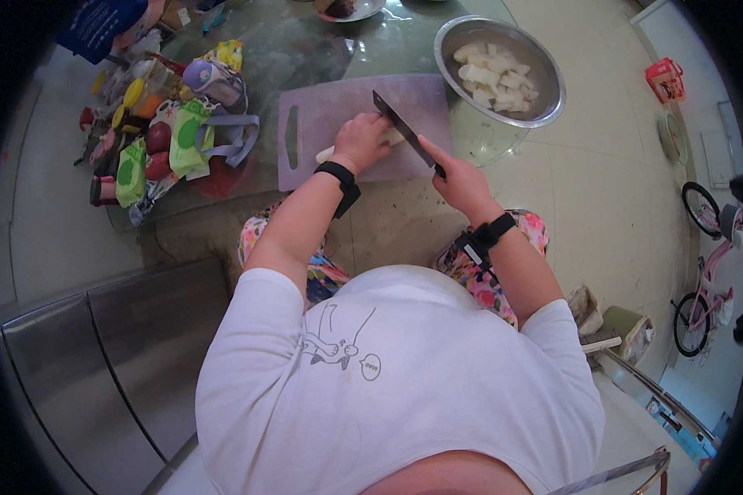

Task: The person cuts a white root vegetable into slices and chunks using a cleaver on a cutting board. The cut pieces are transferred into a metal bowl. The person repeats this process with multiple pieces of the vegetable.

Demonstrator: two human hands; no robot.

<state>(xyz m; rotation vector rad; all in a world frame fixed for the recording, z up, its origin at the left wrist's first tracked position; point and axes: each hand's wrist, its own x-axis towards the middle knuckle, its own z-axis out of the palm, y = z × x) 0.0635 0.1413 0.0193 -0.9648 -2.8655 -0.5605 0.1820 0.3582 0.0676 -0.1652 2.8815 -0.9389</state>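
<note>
A long, pale peeled vegetable (325, 154) lies on the lilac plastic cutting board (365, 96), one end showing beyond my wrist. My left hand (363, 141) presses it down, with the fingers curled over it. In my right hand (462, 184) is a kitchen knife (405, 128), gripped by its black handle. Its dark blade slants across the vegetable, just right of my left fingertips. Whether the edge has entered the vegetable cannot be made out. To the board's upper right stands a metal basin (554, 74) with pale chunks (495, 77) in water.
The glass table (272, 55) bears a crowd of packets, jars and a lilac bottle (213, 80) on the left. A plate (362, 9) with dark food sits at the far edge. On the floor to the right are a waste bin (628, 334) and a pink bicycle (709, 278).
</note>
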